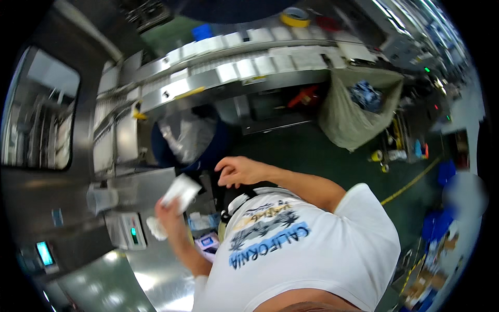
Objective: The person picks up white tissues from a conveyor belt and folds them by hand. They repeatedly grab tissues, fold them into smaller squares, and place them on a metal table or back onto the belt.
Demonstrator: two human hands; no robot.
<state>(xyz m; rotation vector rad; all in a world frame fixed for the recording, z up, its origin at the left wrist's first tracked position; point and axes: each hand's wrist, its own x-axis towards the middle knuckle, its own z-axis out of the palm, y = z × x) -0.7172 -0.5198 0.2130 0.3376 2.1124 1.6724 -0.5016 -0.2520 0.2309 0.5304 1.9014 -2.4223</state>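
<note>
My left hand (170, 216) grips a flat white packet (182, 191), blurred by motion, above a metal work surface (150, 184). Below that hand lies a crumpled white thing (156, 229). A weighing scale (126, 231) with a green-lit display stands to its left, and a clear plastic container (102, 199) sits just beyond the scale. My right hand (241, 171) is held in front of my body with its fingers bent and apart. Nothing shows in it. Nearest to it is a dark blue bin (162, 148) with a clear plastic liner.
Rows of white packets lie along a conveyor (213, 78) across the far side. A cloth sack (340, 117) holding blue-and-white wrappers stands at the far right. A yellow tape roll (294, 18) rests beyond the conveyor. At left are a machine window (41, 109) and a lit screen (45, 253).
</note>
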